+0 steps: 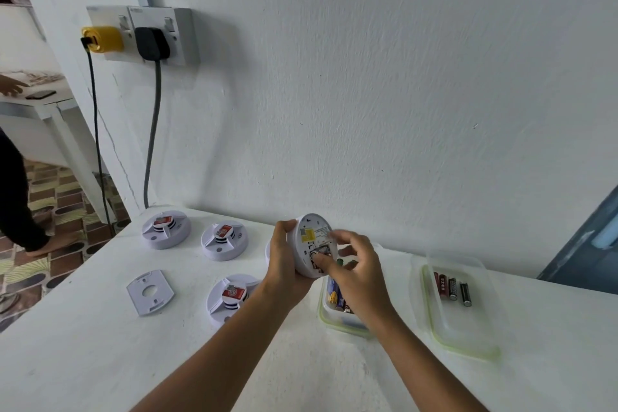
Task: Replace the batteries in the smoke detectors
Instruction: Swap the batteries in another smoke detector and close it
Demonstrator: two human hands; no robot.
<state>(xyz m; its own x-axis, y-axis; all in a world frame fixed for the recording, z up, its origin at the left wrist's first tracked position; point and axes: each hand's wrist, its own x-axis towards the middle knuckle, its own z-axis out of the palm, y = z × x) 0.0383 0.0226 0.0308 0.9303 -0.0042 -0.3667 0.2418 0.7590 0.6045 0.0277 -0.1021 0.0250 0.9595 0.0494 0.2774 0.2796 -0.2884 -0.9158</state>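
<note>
Here, left hand (284,257) grips upturned smoke detector (309,244) above the table (83,344); right hand (354,264) fingertips pinch inside its battery bay.

We see a round white plastic smoke detector (312,244) bearing a yellow label. Three more round white detectors (166,229) on the white tabletop (83,344) carry red-and-white stickers over dark bands. A clear plastic container with a pale green rim (326,318) holds blue and gold batteries (334,293); the clear green-edged lid (461,341) holds red and black ones. Yellow (103,39) and black (152,43) plugs sit in the white wall socket (187,37).
</note>
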